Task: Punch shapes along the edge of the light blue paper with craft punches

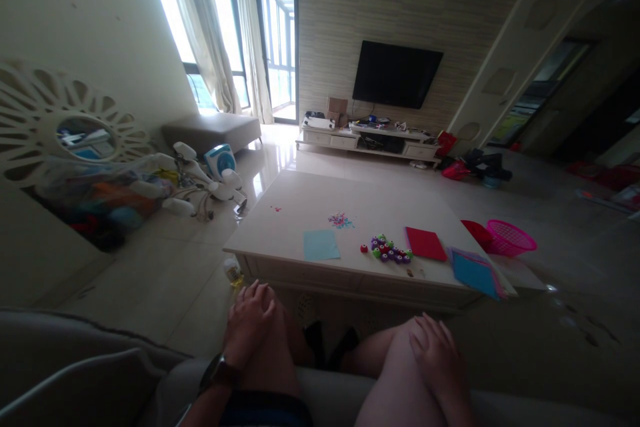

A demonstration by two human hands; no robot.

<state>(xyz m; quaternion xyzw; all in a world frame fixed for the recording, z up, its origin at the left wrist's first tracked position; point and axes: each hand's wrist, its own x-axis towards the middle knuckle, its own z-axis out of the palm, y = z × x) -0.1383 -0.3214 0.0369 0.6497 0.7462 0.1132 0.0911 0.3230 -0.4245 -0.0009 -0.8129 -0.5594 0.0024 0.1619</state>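
Observation:
My left hand [251, 315] rests on my left knee, fingers stretched out, holding nothing; a dark watch [219, 372] is on that wrist. On my other knee lies my right hand [436, 347], its fingers spread and nothing in it. In front of both stands a low white table [385, 197]. Near its front edge are a light blue sheet [321, 245], a pile of small colourful pieces [341, 220], a cluster of purple, green and red pieces with pale round tops [391, 250], and a single red one [364, 249]. Right of these lie a red square sheet [425, 243] and blue and pink sheets [476, 273].
A pink basket [510, 238] stands past the table's right end. A bottle with yellow liquid [233, 271] is on the floor by the front left corner. At the left are a white lamp-like fixture [220, 187] and a grey bench [215, 131]. A television [397, 73] hangs beyond.

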